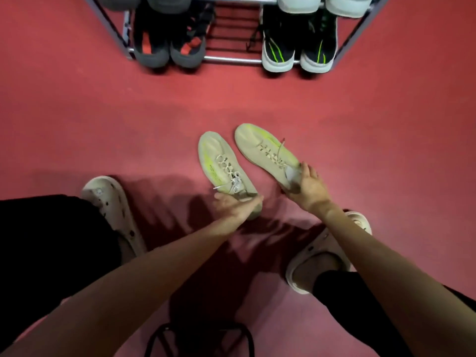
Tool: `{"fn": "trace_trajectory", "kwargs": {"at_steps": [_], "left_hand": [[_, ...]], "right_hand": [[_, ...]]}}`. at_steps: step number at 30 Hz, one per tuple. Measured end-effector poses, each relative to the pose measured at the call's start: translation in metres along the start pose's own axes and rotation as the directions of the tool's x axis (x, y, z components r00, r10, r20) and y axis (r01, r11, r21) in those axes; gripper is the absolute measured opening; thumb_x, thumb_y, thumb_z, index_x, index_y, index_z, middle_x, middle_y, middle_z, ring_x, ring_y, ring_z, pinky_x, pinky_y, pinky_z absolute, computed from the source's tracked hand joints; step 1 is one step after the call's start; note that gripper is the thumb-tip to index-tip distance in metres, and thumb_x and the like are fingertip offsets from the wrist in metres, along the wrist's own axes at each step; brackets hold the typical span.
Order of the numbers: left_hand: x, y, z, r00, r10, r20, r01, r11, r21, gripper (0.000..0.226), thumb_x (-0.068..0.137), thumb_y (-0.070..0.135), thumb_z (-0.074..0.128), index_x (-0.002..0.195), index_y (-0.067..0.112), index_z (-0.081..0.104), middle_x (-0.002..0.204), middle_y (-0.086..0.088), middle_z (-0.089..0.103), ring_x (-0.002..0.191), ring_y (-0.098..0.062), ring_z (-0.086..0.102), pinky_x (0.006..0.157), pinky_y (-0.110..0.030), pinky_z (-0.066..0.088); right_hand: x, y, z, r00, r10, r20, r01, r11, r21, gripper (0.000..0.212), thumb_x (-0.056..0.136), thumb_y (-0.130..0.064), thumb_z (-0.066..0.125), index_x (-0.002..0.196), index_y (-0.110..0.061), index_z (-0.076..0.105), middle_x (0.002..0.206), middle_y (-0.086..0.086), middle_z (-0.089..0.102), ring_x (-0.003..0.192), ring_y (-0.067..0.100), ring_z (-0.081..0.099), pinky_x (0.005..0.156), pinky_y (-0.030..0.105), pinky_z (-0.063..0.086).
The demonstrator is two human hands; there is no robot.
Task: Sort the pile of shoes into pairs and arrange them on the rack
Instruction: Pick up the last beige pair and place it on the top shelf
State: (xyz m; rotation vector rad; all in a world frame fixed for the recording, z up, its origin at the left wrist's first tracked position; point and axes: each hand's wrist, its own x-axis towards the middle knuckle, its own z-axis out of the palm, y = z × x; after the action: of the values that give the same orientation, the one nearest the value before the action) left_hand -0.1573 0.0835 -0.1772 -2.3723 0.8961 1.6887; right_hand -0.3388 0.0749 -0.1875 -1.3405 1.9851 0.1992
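Hands each on one beige sneaker at the heel end: left hand (238,206) cups the heel of the left sneaker (224,166), right hand (307,186) grips the collar of the right sneaker (265,153). Both shoes sit toes forward on the red floor (103,119), just beside each other, laces matching, so the pair looks sorted. Heel grips make sense: toes already point at the rack (231,59), so both can probably be pushed or carried in without turning. Right one seems tilted, partly lifted; can't confirm it's off the floor.

Rack's low shelf holds a grey/orange pair (167,45) on its left and a black/green pair (300,47) on its right, with a gap between them. That gap is the likely slot. Upper shelf has more shoes, mostly cut off. No other loose shoes in view, barring the clogs the person wears.
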Motion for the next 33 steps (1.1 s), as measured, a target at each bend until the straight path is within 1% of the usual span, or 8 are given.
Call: {"fn": "trace_trajectory", "kwargs": {"at_steps": [8, 15, 18, 22, 25, 29, 31, 33], "left_hand": [[0.004, -0.003, 0.021, 0.99, -0.075, -0.122, 0.072, 0.997, -0.026, 0.117, 0.057, 0.06, 0.079, 0.141, 0.0, 0.023, 0.142, -0.02, 0.035, 0.13, -0.035, 0.046, 0.105, -0.034, 0.04], [0.003, -0.002, 0.011, 0.967, -0.159, -0.201, 0.128, 0.979, -0.161, 0.101, 0.056, 0.051, 0.08, 0.134, 0.002, 0.038, 0.137, -0.018, 0.049, 0.125, -0.036, 0.053, 0.105, -0.042, 0.043], [-0.003, -0.002, -0.001, 0.994, -0.089, -0.063, 0.074, 0.975, -0.21, 0.103, 0.071, 0.052, 0.073, 0.146, 0.0, 0.025, 0.148, -0.022, 0.039, 0.134, -0.036, 0.045, 0.11, -0.044, 0.038], [-0.028, 0.01, -0.027, 0.997, -0.044, -0.068, 0.004, 0.869, -0.495, 0.075, 0.059, 0.044, 0.084, 0.109, 0.008, 0.041, 0.099, -0.006, 0.062, 0.074, -0.015, 0.062, 0.069, -0.033, 0.06], [-0.052, 0.028, -0.06, 0.997, 0.07, 0.008, -0.05, 0.778, -0.627, 0.042, 0.07, 0.029, 0.081, 0.093, 0.018, 0.047, 0.097, 0.001, 0.06, 0.085, -0.014, 0.06, 0.058, -0.026, 0.052], [-0.088, 0.051, -0.118, 0.983, 0.18, 0.017, -0.116, 0.7, -0.705, 0.047, 0.077, 0.012, 0.075, 0.112, 0.014, 0.044, 0.099, -0.005, 0.059, 0.076, -0.014, 0.059, 0.055, -0.025, 0.052], [-0.112, 0.056, -0.139, 0.97, 0.244, 0.014, -0.177, 0.74, -0.649, 0.042, 0.079, 0.014, 0.073, 0.11, 0.011, 0.045, 0.084, -0.004, 0.057, 0.068, -0.012, 0.058, 0.055, -0.026, 0.054], [-0.135, 0.06, -0.155, 0.946, 0.323, -0.019, -0.274, 0.768, -0.578, 0.026, 0.079, 0.015, 0.07, 0.099, 0.008, 0.055, 0.077, -0.003, 0.059, 0.068, -0.013, 0.06, 0.057, -0.028, 0.057]], "right_hand": [[0.005, 0.0, 0.01, 0.992, -0.006, -0.128, -0.003, 0.997, -0.073, 0.093, 0.074, -0.036, 0.076, 0.145, -0.003, 0.026, 0.135, 0.019, 0.043, 0.125, 0.039, 0.042, 0.102, 0.045, 0.036], [-0.006, -0.025, 0.0, 0.996, 0.08, -0.03, -0.081, 0.997, -0.019, 0.104, 0.049, -0.066, 0.071, 0.128, -0.002, 0.046, 0.121, 0.015, 0.049, 0.115, 0.033, 0.042, 0.102, 0.035, 0.037], [-0.014, -0.036, -0.008, 0.989, 0.148, 0.017, -0.149, 0.984, 0.094, 0.101, 0.049, -0.063, 0.072, 0.125, -0.002, 0.044, 0.119, 0.011, 0.045, 0.116, 0.028, 0.042, 0.103, 0.032, 0.039], [-0.014, -0.044, -0.02, 0.984, 0.144, 0.1, -0.169, 0.936, 0.308, 0.06, 0.078, -0.023, 0.075, 0.117, -0.006, 0.033, 0.092, -0.002, 0.036, 0.097, 0.014, 0.032, 0.075, 0.007, 0.033], [-0.029, -0.055, -0.045, 0.985, 0.165, 0.054, -0.172, 0.882, 0.439, 0.062, 0.076, -0.02, 0.078, 0.113, -0.008, 0.031, 0.105, -0.001, 0.045, 0.104, 0.011, 0.04, 0.086, 0.017, 0.034], [-0.066, -0.069, -0.086, 0.989, 0.143, -0.03, -0.108, 0.853, 0.511, 0.103, 0.046, -0.046, 0.084, 0.127, 0.004, 0.047, 0.122, 0.006, 0.054, 0.108, 0.02, 0.056, 0.09, 0.029, 0.049], [-0.086, -0.078, -0.111, 0.985, 0.155, -0.074, -0.079, 0.793, 0.604, 0.08, 0.054, -0.038, 0.085, 0.119, 0.0, 0.057, 0.108, 0.006, 0.061, 0.092, 0.018, 0.059, 0.066, 0.023, 0.048], [-0.104, -0.082, -0.131, 0.976, 0.168, -0.139, -0.037, 0.758, 0.651, 0.058, 0.066, -0.027, 0.082, 0.116, -0.006, 0.06, 0.104, 0.005, 0.063, 0.089, 0.019, 0.061, 0.064, 0.026, 0.047]]}}
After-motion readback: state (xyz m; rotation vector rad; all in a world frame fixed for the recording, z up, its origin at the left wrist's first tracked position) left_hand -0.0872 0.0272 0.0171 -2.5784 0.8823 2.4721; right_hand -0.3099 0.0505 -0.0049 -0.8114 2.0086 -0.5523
